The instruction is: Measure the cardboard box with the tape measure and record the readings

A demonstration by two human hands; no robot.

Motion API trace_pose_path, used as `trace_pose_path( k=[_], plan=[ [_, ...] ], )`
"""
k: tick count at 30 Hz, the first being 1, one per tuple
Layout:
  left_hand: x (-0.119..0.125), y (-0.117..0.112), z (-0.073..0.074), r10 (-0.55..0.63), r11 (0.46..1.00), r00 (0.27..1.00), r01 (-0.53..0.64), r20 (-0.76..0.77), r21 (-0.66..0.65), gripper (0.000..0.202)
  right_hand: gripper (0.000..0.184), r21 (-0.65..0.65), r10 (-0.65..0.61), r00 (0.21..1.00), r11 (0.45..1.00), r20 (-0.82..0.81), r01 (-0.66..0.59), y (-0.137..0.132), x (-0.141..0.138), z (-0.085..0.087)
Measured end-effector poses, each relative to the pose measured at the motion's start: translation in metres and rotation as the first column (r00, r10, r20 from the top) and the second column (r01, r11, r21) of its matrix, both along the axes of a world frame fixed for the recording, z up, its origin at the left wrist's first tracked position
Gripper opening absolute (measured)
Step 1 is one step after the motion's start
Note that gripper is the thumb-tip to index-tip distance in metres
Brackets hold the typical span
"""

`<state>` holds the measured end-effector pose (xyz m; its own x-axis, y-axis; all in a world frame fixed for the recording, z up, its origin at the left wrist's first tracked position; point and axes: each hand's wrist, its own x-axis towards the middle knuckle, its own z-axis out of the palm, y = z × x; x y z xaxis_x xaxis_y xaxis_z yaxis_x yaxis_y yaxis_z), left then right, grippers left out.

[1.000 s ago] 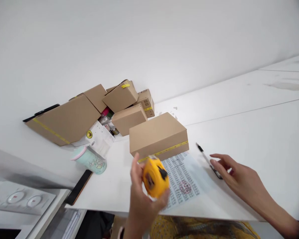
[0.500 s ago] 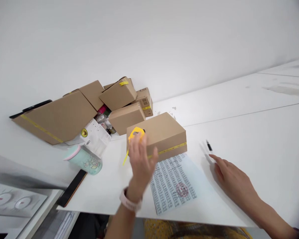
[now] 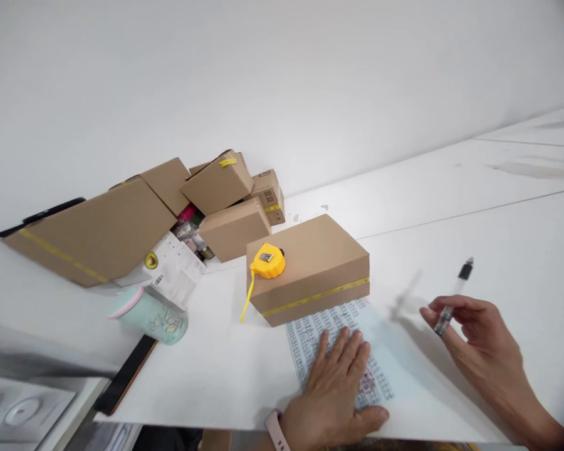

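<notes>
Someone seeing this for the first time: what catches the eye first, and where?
Probably the bright yellow tape measure on top of the brown box, its yellow strip hanging past the box's edge. Next, the left hand spread flat over the printed sheet, and the right hand holding a pen raised above the white table.

Nothing I can actually read tbh. The paper (image 3: pixel 305 351) under the left hand (image 3: pixel 336 394) has rows of tiny print plus a reddish round stamp (image 3: pixel 367 381), and the white pack (image 3: pixel 181 275) beyond that hand, leftward, shows a barcode (image 3: pixel 158 280).
</notes>
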<state>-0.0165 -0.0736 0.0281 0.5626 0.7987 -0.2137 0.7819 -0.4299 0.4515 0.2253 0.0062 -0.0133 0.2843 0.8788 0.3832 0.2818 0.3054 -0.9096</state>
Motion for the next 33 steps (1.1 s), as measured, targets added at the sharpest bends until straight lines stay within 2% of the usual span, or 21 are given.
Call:
trace_pose_path(
  k=[3,5,7,12,15,17,20,22,23,25,28,31,33],
  plan=[
    [0.008,0.005,-0.003,-0.073,0.997,0.997,0.073,0.029,0.004,0.087,0.031,0.045,0.061,0.987,0.997,0.148,-0.069,0.007,0.001,0.004],
    [0.017,0.007,-0.007,-0.103,0.995,0.992,0.102,0.069,0.02,0.092,0.033,0.095,0.029,0.969,0.994,0.245,-0.054,0.014,0.005,0.009],
    [0.026,0.01,-0.011,-0.118,0.993,0.986,0.115,0.117,0.036,0.095,0.038,0.092,0.01,0.952,0.995,0.305,-0.04,0.022,0.01,0.014],
    [0.039,0.012,-0.022,-0.152,0.988,0.97,0.146,0.188,0.046,0.103,0.042,-0.038,0.051,0.955,0.998,0.291,-0.042,0.051,0.01,0.017],
    [0.038,0.012,-0.02,-0.153,0.988,0.971,0.148,0.182,0.042,0.104,0.041,-0.041,0.064,0.964,0.998,0.258,-0.056,0.065,0.002,0.022],
    [0.038,0.015,-0.011,-0.152,0.988,0.972,0.151,0.181,0.016,0.099,0.038,-0.014,0.044,0.981,0.999,0.19,-0.042,0.067,-0.003,0.028],
    [0.043,0.028,0.009,-0.1,0.994,0.978,0.106,0.183,-0.024,0.072,0.03,0.018,0.005,0.999,1.0,-0.05,-0.004,0.055,0.0,0.039],
    [0.049,0.043,0.017,-0.038,0.999,0.981,0.037,0.188,0.006,0.054,0.038,-0.008,0.045,0.959,0.999,-0.279,-0.049,0.041,0.011,0.043],
    [0.052,0.051,0.017,-0.011,1.0,0.98,0.005,0.198,0.028,0.052,0.043,-0.032,0.083,0.921,0.994,-0.381,-0.103,0.033,0.018,0.042],
    [0.058,0.067,0.011,0.025,0.999,0.973,-0.034,0.229,0.034,0.063,0.044,-0.089,0.124,0.851,0.977,-0.511,-0.195,0.018,0.036,0.037],
    [0.063,0.081,-0.007,0.099,0.995,0.954,-0.086,0.282,-0.058,0.089,0.027,-0.184,0.103,0.84,0.955,-0.532,-0.233,0.002,0.059,0.027],
    [0.064,0.086,-0.022,0.174,0.983,0.942,-0.147,0.289,-0.112,0.1,0.04,-0.295,0.13,0.847,0.901,-0.516,-0.318,-0.003,0.065,0.022],
    [0.064,0.086,-0.026,0.201,0.978,0.937,-0.174,0.287,-0.116,0.102,0.05,-0.317,0.213,0.803,0.839,-0.557,-0.442,0.0,0.058,0.024]
  ],
)
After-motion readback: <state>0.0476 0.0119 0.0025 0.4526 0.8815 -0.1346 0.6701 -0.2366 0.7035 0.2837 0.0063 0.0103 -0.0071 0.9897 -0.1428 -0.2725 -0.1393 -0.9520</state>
